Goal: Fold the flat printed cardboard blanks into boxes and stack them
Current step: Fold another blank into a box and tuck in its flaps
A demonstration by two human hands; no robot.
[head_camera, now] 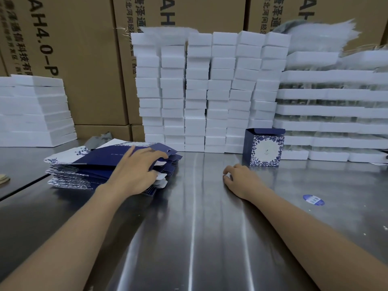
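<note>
My left fingers pinch the top blank of the stack; my right fingers rest loosely curled, empty, on the counter, folded box beyond.

The table at six o'clock is brushed steel, glossy and streaked with reflections. The card blanks at ten o'clock and the folded box at two are smooth printed paperboard. At twelve, the foam blocks look matt white, and the cartons behind are dull brown cardboard.
</note>
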